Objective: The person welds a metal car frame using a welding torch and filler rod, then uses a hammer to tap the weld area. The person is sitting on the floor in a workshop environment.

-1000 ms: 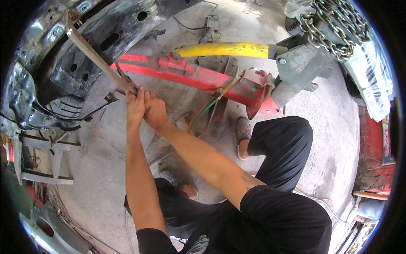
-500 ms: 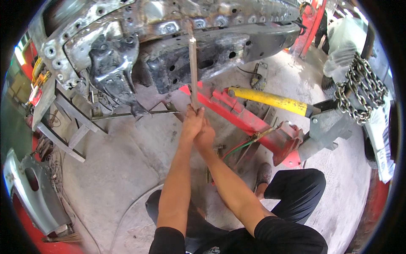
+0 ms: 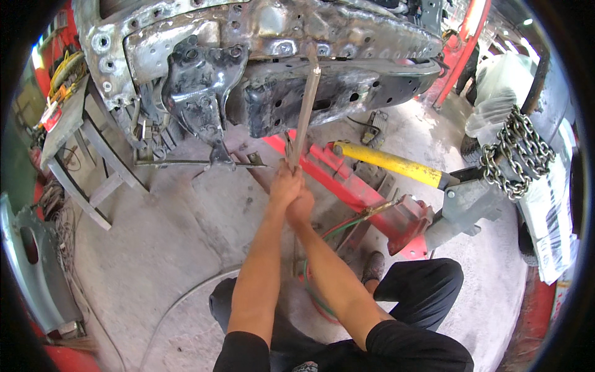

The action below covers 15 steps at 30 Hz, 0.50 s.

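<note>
Both hands grip the lower end of a long, greyish-brown metal bar (image 3: 305,115), one hand close against the other. My left hand (image 3: 284,186) is wrapped round it higher up, and my right hand (image 3: 300,208) is closed just below and partly behind. The bar slants up and away. Its far, rusty-looking tip reaches the lower seam of a bare, scorched metal car panel (image 3: 273,22), though I cannot tell exactly how it meets the metal. Behind the bar runs a black bumper beam (image 3: 347,90) with several holes. A bent black bracket (image 3: 201,90) hangs to its left.
A red frame arm (image 3: 353,186) with a yellow cylinder (image 3: 390,162) crosses the floor at right, near a hanging chain (image 3: 517,152). Red and green hoses (image 3: 338,230) lie by my right forearm. A metal stand (image 3: 102,161) and a silver body part (image 3: 43,279) are at left.
The view has shifted, so the car appears lower and further right. The bar now leans more to the right at its top. Both hands keep their grip.
</note>
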### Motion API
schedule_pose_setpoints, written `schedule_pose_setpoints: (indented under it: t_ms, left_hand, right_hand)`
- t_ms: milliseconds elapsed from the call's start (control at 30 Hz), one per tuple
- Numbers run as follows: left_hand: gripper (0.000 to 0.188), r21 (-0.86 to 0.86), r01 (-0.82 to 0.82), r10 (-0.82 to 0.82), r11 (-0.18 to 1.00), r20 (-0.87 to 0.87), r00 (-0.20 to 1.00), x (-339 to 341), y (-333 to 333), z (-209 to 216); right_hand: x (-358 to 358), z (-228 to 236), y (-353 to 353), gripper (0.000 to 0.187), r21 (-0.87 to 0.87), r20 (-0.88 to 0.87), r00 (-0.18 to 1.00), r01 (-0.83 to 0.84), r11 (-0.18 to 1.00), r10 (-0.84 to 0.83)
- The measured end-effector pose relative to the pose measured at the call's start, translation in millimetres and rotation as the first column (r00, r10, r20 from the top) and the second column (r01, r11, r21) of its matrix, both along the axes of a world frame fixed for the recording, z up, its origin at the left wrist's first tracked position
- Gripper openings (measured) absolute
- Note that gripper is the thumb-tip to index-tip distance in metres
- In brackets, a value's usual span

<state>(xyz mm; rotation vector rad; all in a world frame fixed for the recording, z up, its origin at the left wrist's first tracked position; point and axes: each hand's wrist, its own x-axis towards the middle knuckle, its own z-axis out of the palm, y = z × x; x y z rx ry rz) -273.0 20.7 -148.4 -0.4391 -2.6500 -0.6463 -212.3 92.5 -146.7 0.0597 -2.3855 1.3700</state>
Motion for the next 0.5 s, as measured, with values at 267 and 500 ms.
schedule_pose_setpoints:
  t_ms: [267,500]
  left_hand:
    - [0.062,0.282,-0.054,-0.026,0.958,0.275,0.961,17,3,34]
    - [0.074,0.625,-0.184,-0.099,0.759,0.390,0.915,30,16,63]
  right_hand:
    - [-12,-10,16,0.044,0.221,-0.235,0.970,-0.003,0.975,0.056]
    - [-24,-12,37,0.053,-0.320,-0.238,0.875,-0.480,0.817,0.421]
